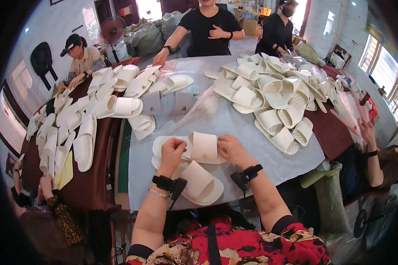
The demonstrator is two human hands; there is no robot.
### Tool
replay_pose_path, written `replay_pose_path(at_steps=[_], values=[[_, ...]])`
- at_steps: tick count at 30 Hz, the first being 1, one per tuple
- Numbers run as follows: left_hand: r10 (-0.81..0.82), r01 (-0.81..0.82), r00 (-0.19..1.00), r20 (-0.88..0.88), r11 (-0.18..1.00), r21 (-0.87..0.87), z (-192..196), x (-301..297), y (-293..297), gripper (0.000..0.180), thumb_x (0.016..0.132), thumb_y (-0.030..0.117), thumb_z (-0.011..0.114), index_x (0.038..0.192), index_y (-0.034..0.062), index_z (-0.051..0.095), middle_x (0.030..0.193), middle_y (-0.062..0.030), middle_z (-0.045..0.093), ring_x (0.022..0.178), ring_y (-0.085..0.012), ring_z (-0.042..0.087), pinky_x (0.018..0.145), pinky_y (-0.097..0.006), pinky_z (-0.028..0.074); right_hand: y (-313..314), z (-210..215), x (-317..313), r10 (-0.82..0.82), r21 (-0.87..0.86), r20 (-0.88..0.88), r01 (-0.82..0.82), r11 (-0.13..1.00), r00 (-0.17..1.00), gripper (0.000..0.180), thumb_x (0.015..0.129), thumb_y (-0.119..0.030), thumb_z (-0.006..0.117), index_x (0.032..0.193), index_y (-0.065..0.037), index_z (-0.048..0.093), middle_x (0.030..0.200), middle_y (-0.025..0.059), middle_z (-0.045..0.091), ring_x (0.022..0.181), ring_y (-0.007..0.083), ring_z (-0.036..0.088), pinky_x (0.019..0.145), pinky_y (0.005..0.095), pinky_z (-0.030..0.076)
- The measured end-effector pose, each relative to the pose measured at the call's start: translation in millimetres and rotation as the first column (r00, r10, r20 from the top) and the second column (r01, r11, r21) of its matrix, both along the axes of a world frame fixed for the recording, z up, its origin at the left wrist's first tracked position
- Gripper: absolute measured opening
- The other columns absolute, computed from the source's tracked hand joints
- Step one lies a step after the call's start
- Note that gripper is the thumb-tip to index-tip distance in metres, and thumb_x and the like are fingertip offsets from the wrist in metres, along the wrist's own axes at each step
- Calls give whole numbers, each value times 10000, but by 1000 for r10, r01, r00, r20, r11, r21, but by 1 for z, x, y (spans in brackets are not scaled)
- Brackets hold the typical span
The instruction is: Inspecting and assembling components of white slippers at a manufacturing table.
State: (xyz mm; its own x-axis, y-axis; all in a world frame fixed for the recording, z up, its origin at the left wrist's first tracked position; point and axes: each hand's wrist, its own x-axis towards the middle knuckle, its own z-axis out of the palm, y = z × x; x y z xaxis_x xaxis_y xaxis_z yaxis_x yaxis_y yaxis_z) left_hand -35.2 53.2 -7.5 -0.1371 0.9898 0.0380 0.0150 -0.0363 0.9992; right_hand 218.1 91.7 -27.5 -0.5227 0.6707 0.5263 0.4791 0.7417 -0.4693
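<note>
Both hands, left hand (171, 149) and right hand (231, 149), pinch one cream slipper (203, 148), fingertips hidden.

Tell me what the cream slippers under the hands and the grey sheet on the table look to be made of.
Slipper held by the left hand and right hand: the upper slipper and the lower slipper look like moulded foam or soft plastic, matte cream, with thick one-piece bands and no visible seams. Grey sheet: probably a plastic film or coated cloth; it shows a soft sheen and slight wrinkles.
</note>
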Motion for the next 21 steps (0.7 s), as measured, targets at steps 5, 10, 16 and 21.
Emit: replay_pose_path(at_steps=[5, 10, 16, 21], values=[[23, -19, 1000, -19, 979, 203, 16, 8, -24, 68, 868, 60, 659, 853, 8, 616, 777, -32, 649, 697, -95, 610, 651, -224, 499, -13, 58, -22, -78, 131, -83, 89, 987, 993, 177, 751, -68, 661, 922, -22, 657, 1001, 141, 644, 945, 330, 585, 835, 412, 485], [-90, 55, 981, 173, 978, 200, 22, 18, -37, 61, 889, 60, 645, 889, 6, 617, 835, -58, 659, 750, -112, 621, 702, -247, 508, -33, 67, -68, 125, 177, -205, -89, 980, 971, 162, 756, -49, 646, 916, -25, 650, 939, 133, 652, 903, 321, 598, 795, 406, 498], [-117, 80, 967, 226, 983, 165, 20, 13, -46, 75, 895, 70, 641, 911, 0, 622, 854, -74, 667, 763, -130, 633, 708, -254, 513, -43, 52, -74, 113, 94, -157, -99, 991, 981, 108, 772, -34, 643, 880, -24, 650, 863, 118, 659, 850, 308, 609, 758, 384, 506], [-133, 95, 954, 267, 984, 151, 18, 11, -47, 70, 894, 68, 641, 913, 2, 631, 854, -69, 667, 773, -133, 635, 727, -255, 517, -45, 49, -76, 141, 102, -312, -115, 988, 939, 75, 793, -18, 642, 867, -10, 634, 865, 128, 660, 835, 312, 611, 733, 388, 506]])
